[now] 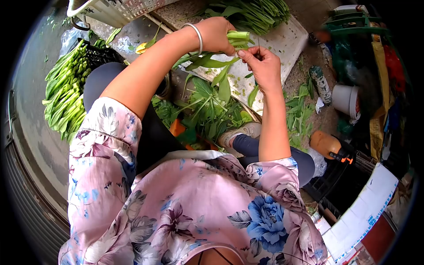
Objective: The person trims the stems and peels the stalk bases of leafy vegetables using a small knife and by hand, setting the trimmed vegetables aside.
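My left hand [214, 35], with a silver bangle at the wrist, is closed around a small bunch of leafy greens [238, 37]. The cut stem ends point right and the long leaves hang down. At the stem ends, my right hand [264, 66] pinches with thumb and forefinger; what lies between the fingertips is too small to make out. Beneath both hands is a white tray [289, 53] strewn with small green bits. A larger bundle of greens [260, 15] rests on its far part.
At the left, more greens [66, 95] are piled beside a black crate [102, 56]. A white plastic basket [110, 13] stands at top left. Loose leaves [212, 108] lie around my shoe [240, 132]. On the right are a pot [344, 98], a spray bottle [326, 143] and a white box [362, 212].
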A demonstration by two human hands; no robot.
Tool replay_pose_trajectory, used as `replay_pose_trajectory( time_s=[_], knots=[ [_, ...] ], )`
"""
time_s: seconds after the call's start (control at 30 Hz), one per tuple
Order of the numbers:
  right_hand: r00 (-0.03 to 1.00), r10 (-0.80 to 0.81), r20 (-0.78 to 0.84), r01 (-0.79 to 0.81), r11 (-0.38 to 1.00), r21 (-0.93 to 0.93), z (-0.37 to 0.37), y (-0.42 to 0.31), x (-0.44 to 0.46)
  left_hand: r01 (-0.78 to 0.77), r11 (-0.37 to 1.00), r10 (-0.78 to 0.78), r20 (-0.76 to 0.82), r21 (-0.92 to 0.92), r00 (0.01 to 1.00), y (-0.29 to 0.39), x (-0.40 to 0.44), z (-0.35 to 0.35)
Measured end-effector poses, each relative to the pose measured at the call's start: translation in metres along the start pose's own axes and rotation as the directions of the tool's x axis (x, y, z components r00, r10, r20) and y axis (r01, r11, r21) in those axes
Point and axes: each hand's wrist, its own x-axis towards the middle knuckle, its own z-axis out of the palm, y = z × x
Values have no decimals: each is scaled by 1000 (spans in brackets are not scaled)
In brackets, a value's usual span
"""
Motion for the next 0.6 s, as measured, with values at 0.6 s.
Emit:
replay_pose_trajectory(
  time_s=[0.6],
  knots=[
    [957, 193, -218, -282, 799, -532, -29, 152, 57, 176, 886, -35, -315, 429, 948, -9, -3, -16]
  ],
)
